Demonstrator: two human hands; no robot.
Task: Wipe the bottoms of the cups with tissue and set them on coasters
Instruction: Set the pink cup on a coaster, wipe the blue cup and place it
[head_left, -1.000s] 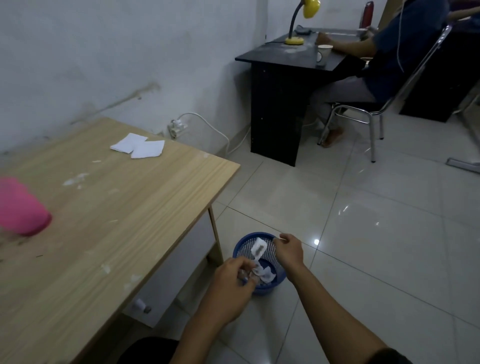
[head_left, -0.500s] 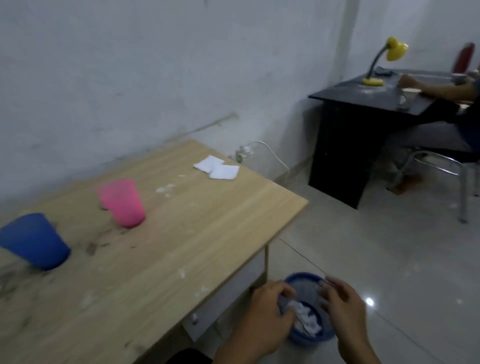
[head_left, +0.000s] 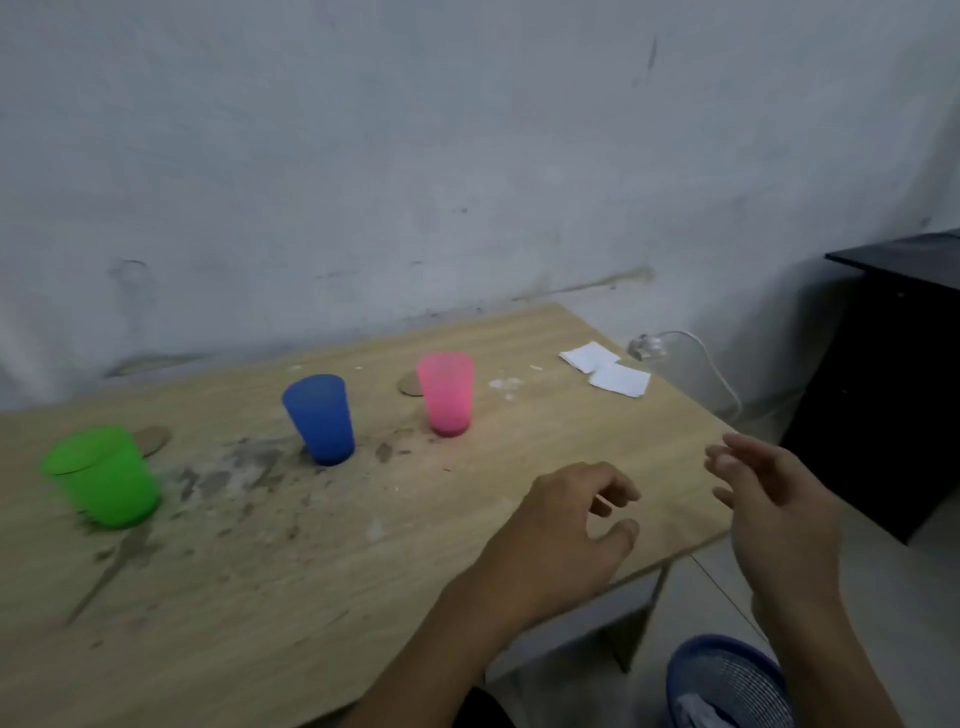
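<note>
both forearms bare to the frame's edge (no sleeves, rings or watch showing), hands (head_left: 566, 530) likewise

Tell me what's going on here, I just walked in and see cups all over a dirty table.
A person is cleaning cups. Both hands hold nothing: the left hand hovers over the table, the right hand just past its edge. The green cup, blue cup and pink cup stand on bare, grimy wood. Two coasters lie unused behind them, tissues sit at the far corner, and a blue bin is below.
</note>
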